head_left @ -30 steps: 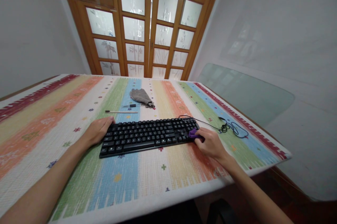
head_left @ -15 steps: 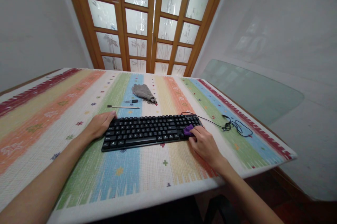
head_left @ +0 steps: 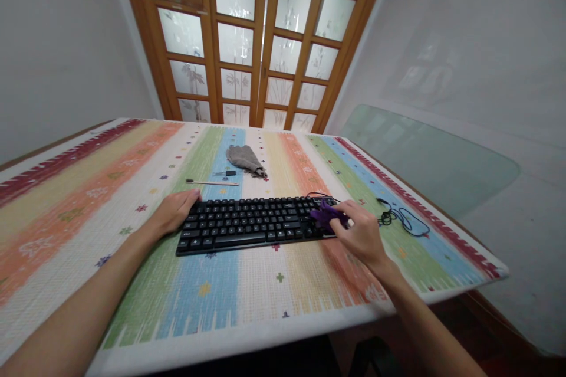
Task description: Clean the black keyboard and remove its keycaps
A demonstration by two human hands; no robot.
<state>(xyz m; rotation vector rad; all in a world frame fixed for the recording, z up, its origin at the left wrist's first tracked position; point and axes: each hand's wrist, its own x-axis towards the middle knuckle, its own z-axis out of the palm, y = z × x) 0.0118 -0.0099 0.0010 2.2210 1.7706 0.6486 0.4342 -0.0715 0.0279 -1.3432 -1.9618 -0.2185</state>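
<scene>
A black keyboard lies on the striped tablecloth in front of me. My left hand grips its left end, with the thumb side at the upper corner and some fingers hidden. At the number pad end, my right hand pinches a crumpled purple cloth, which covers some of the right-hand keys. Something small and white shows between the right fingers; I cannot make out what it is. From the keyboard's back right edge runs a black cable, loosely bundled on the table.
Behind the keyboard lie a toothbrush, a small black-ended tool and a crumpled grey cloth. The patterned tablecloth reaches the near edge. A glass panel is beside the table's right side, with wooden doors beyond.
My right hand has drawn slightly right and lifted a little, and more of the purple cloth shows. My left hand stays on the keyboard's left end. The whole view has shifted slightly.
</scene>
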